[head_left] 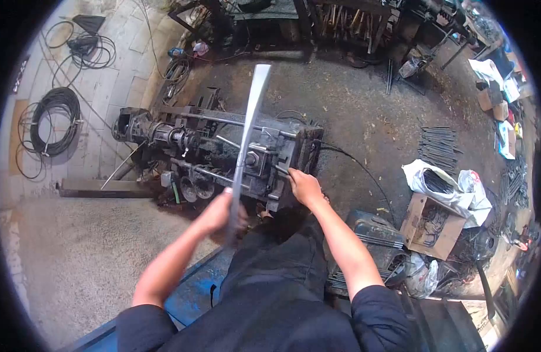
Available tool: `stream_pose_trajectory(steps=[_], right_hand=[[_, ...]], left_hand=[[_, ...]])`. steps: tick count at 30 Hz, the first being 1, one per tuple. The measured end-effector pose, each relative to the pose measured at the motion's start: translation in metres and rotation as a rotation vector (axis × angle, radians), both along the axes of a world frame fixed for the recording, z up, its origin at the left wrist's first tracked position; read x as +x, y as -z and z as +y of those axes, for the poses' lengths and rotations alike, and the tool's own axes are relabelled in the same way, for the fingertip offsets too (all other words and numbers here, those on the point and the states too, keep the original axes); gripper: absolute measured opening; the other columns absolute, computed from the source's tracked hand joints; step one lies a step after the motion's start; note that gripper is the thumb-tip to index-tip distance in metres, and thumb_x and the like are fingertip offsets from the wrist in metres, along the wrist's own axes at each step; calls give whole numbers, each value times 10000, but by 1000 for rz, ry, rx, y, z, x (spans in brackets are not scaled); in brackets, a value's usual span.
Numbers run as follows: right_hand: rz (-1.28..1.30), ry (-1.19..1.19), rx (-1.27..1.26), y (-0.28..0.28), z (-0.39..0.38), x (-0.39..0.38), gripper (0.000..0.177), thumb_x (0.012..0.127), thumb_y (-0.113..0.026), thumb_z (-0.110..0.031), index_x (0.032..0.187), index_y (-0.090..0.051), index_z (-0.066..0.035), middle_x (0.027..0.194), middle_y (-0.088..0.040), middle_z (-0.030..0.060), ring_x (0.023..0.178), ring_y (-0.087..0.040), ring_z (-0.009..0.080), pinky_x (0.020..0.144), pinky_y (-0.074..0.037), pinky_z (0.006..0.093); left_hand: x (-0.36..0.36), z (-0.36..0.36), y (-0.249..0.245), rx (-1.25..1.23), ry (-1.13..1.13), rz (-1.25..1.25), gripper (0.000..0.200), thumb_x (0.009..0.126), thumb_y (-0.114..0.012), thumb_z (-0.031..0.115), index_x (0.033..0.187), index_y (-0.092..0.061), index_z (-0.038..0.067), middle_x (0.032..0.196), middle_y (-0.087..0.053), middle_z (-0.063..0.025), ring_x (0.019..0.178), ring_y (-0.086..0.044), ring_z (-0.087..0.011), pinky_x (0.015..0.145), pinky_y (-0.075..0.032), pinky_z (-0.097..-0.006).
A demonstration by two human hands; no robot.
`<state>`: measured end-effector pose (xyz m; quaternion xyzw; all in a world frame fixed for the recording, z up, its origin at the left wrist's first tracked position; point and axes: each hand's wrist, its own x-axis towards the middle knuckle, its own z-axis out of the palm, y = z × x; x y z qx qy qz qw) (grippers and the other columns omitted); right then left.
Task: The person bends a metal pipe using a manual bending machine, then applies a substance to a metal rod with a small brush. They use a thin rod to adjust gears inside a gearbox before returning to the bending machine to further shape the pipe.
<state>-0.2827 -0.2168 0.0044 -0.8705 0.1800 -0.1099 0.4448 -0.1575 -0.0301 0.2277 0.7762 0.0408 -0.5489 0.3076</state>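
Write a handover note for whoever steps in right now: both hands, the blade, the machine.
Left hand: closed around the lower end of the flat metal blade, held upright with its tip pointing away across the machine.
Right hand: on the machine's near edge, fingers by a thin rod; I cannot tell whether it grips anything.
Machine: on the workshop floor, just ahead of the person's knees.
Done: blade is in hand.
Left: blade is not seen clamped or set into the machine; contact with it is unclear.

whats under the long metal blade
The dark machine lies beneath the blade. The left hand wraps its lower end, so that part is covered, and the blade hides a strip of machine.
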Motion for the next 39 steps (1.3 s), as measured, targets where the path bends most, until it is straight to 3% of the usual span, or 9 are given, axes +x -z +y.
stream_pose_trajectory(steps=[3,5,7,10,15,23,29,37,39], right_hand=[[-36,26,67,-6,2,-9,262,948,-534,-250,1139,-592,-82,1015,-674,176,879,-651,390,769,-519,489],[154,-61,80,-17,-3,-15,269,951,-528,-241,1164,-579,-84,1011,-680,175,912,-652,381,792,-518,488],[85,-23,41,-9,0,-20,264,942,-542,-230,1158,-578,-82,996,-684,173,907,-654,380,801,-521,478],[87,-31,35,-24,-9,-21,257,936,-553,-221,1146,-580,-75,986,-687,169,908,-655,371,788,-519,474],[164,-66,-59,-20,-5,-20,310,920,-565,-207,1200,-585,-77,964,-658,142,960,-625,330,809,-476,467],[-59,127,-122,-12,11,-7,261,925,-530,-228,1093,-626,-52,928,-641,140,846,-653,352,712,-535,470],[362,290,27,-29,-14,-75,337,955,-502,-355,836,-635,-69,735,-663,175,744,-660,390,661,-516,486],[-106,497,428,1,17,-196,276,997,-533,-290,976,-630,-32,686,-585,44,539,-552,206,483,-413,352],[19,592,1279,-31,17,-194,250,1017,-507,-274,1091,-584,-48,715,-513,-7,568,-477,94,484,-391,267]], left_hand=[[-62,-75,39,-468,-539,114,491,1034,-331,339,1275,-513,-48,1183,-629,-150,1097,-597,-262,936,-489,-410],[-25,-116,78,-560,68,-221,368,978,-443,292,1198,-557,20,1005,-632,-70,915,-605,-208,844,-497,-341],[51,-158,63,-705,-332,117,244,950,-495,263,1045,-530,41,832,-525,-74,718,-516,-158,644,-455,-318],[177,-166,-4,-278,-861,-508,567,961,-500,360,1328,-397,-60,1107,-578,-255,833,-587,-287,781,-506,-431],[207,-50,-66,-389,-205,-1324,867,951,-577,255,1505,-2,-81,1545,-201,-298,1418,-288,-349,1156,-244,-397],[58,-35,-37,-130,1319,-1466,715,806,-724,224,1454,-423,201,1576,-279,-109,1475,-189,-339,1187,-142,-479],[28,-38,-18,-381,1284,-1252,394,816,-710,257,1209,-680,244,1503,-410,-108,1452,-232,-388,1147,-229,-492],[43,-20,32,-508,-218,-1295,449,886,-595,23,1326,-511,26,1313,-524,-142,1217,-489,-265,1062,-353,-363],[49,-17,43,-539,-674,-1129,353,901,-550,-22,1252,-518,3,1182,-551,-76,1081,-519,-157,971,-408,-318]])
